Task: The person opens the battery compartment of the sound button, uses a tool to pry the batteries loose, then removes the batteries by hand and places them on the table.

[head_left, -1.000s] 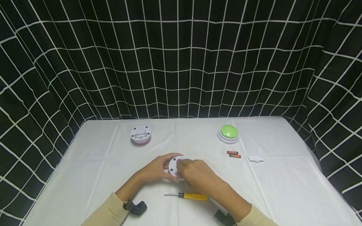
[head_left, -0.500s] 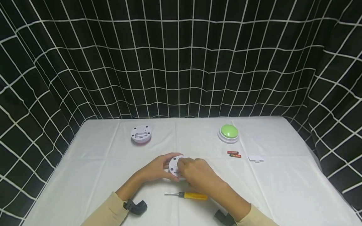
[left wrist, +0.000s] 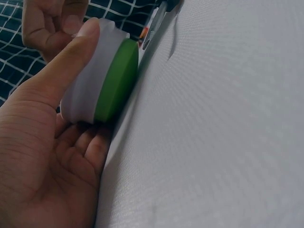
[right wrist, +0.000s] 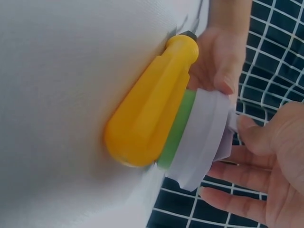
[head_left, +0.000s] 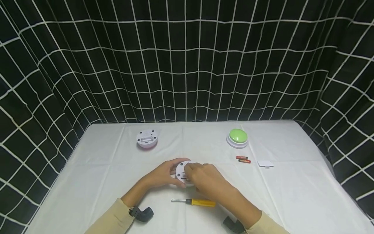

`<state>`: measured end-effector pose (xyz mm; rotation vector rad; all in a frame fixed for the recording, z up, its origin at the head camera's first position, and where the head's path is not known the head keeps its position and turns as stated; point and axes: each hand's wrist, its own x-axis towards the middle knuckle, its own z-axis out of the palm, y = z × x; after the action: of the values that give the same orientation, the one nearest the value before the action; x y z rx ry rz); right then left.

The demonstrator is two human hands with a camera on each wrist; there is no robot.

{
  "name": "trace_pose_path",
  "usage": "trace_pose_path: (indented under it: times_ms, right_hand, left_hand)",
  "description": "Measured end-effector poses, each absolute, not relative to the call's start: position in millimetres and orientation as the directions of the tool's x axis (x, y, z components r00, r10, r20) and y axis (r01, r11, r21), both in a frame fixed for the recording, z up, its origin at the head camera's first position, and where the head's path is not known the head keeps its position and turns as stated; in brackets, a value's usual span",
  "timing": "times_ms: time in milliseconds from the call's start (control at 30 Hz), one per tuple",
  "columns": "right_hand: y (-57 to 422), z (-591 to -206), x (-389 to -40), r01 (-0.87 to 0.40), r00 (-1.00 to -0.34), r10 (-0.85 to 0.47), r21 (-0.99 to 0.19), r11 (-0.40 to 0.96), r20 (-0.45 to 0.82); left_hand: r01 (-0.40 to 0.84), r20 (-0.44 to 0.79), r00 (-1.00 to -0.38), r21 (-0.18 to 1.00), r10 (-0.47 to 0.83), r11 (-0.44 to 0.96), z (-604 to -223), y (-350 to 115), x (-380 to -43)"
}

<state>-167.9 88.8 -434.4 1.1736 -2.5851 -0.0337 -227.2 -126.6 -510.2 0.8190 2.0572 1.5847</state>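
Note:
My left hand [head_left: 159,175] grips the rim of a round white push-button light [head_left: 180,169], thumb on the near side and fingers on the far side. It is upside down, with its green dome [left wrist: 118,83] facing the table. Over its underside, my right hand [head_left: 207,180] pinches the battery cover [right wrist: 228,142], which stands tilted up from the base in the right wrist view. A dark gap shows beside the fingers in the head view; the rest of the compartment is hidden behind them. A screwdriver with a yellow handle [head_left: 203,202] lies just in front of the hands.
An upturned white button unit [head_left: 147,139] with an uncovered battery compartment stands back left. At back right is an upright green button [head_left: 238,136]. Two red batteries [head_left: 243,159] and a loose white cover [head_left: 265,163] lie to the right. A black gridded curtain [head_left: 187,65] surrounds the table.
The right fingers have lifted the battery cover a little, and a dark gap now shows at the compartment. The left hand keeps its grip. The head view has shifted slightly.

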Motion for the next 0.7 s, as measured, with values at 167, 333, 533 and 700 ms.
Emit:
trace_pose_path:
  times_ms: [167,333,533,700]
  right_hand:
    - [88.6,-432.6,-169.8,-0.730,-0.631,-0.736,0.133,0.670,0.248]
    - [90.1,-429.6,-169.9,-0.729,-0.641,-0.727,0.101,0.677,0.244]
    - [90.2,-428.6,-170.2,-0.733,-0.639,-0.733,0.106,0.672,0.233]
    - [89.8,-429.4,-168.8,-0.740,-0.632,-0.741,0.107,0.664,0.229]
  left_hand:
    - [0.201,0.039,-0.736,0.966,0.676,0.163,-510.3,-126.7,-229.1]
    - [0.210,0.036,-0.734,0.961,0.678,0.177,-508.7,-126.1,-229.8]
    - [0.212,0.031,-0.737,0.959,0.675,0.187,-507.4,-126.3,-229.4]
    - [0.212,0.024,-0.743,0.957,0.669,0.201,-508.7,-126.8,-228.4]
